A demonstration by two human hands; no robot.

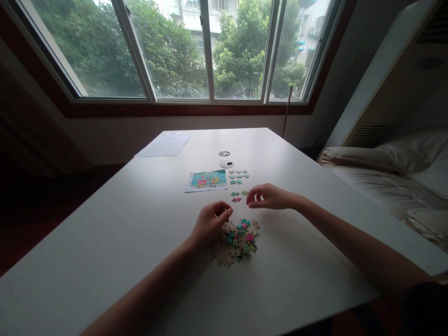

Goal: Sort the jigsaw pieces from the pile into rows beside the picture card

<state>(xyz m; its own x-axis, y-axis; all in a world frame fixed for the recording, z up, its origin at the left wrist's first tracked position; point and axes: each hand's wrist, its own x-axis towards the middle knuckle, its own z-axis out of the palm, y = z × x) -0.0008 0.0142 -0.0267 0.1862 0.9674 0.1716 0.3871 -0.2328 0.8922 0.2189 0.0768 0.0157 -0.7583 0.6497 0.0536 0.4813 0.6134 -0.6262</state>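
Note:
A loose pile of jigsaw puzzle pieces (249,238) lies on the white table, some showing colour and others their plain backs. Over the pile's upper left edge is my left hand (210,223), its fingers curled in toward the thumb; whatever they may hold is hidden. My right hand (269,197) hovers above and right of the pile, fingers bent and a little apart, with nothing visible in them. By its fingertips lie a pink puzzle piece (236,199) and two other pieces. Beyond these, several teal pieces (239,176) are laid out in rows.
A picture sheet (209,180) with cartoon figures lies left of the rows. Two round items (226,164) sit farther back. White paper (163,145) rests at the table's far left. A pale sofa (378,172) stands to the right, windows (178,51) ahead.

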